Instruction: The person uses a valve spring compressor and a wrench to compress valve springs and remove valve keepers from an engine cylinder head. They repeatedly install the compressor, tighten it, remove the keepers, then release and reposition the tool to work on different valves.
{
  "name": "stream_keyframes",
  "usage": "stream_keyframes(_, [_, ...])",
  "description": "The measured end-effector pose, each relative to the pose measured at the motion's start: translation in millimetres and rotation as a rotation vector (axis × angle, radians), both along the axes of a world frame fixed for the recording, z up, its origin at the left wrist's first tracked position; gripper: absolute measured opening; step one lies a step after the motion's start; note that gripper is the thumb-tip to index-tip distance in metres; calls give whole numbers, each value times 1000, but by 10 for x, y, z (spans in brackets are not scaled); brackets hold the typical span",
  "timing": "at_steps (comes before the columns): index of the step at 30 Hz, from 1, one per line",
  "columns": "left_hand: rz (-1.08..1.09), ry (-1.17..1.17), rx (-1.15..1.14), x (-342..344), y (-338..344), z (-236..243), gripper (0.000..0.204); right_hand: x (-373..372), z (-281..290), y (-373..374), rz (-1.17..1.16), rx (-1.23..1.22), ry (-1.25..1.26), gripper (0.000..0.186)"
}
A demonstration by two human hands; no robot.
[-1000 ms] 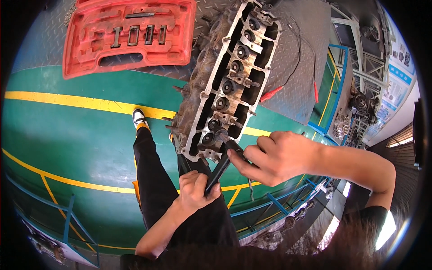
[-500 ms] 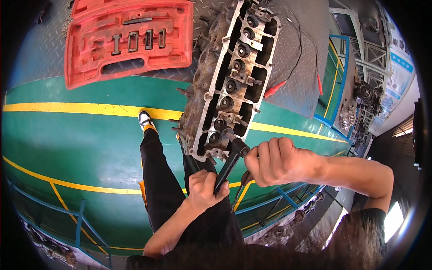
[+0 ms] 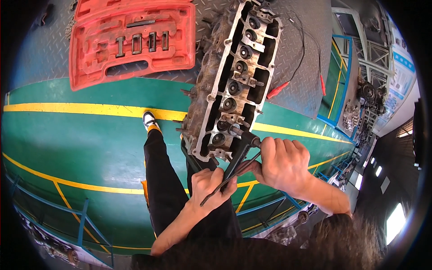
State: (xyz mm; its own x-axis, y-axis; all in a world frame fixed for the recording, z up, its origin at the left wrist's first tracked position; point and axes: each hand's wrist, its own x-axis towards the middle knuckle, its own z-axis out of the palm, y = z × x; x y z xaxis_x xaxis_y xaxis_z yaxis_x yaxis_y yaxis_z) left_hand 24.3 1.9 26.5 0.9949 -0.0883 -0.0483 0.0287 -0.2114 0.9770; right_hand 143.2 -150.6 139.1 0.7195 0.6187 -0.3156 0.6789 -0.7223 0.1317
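Observation:
A long metal cylinder head (image 3: 215, 96) with a row of round valve bores stretches away in front of me. Against the bores at its near end sits the steel tip of a black valve spring compressor (image 3: 239, 158), its arm slanting down towards me. My left hand (image 3: 208, 185) is wrapped round that black arm, just below the head's near edge. On the right, my right hand (image 3: 286, 163) is closed at the compressor's screw end, round its handle, which the fingers mostly hide. From this fist a thin dark rod (image 3: 216, 191) runs down across my left hand.
An open red tool case (image 3: 87, 74) with dark metal pieces (image 3: 137, 44) lies on the patterned metal surface (image 3: 301, 96), left of the head. Cables with red clips (image 3: 277, 90) lie to the right. Below are green floor (image 3: 99, 148), yellow lines and blue rails (image 3: 82, 225).
My right hand has turned at the compressor's screw end, its forearm now lower and nearer my body. The thin rod has swung across my left hand. The whole view has shifted slightly.

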Motion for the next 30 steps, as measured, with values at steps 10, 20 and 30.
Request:
stream_keyframes(10, [-96, -21, -38, 52, 240, -75, 38, -168, 9, 158, -225, 11, 49, 49])
stream_keyframes(20, [-126, -56, 4, 104, 335, -64, 34, -247, 46, 338, -349, -49, 14, 51])
stream_keyframes(30, [-139, -72, -2, 61, 308, -126, 37, -348, 30, 684, -732, -71, -91, 54])
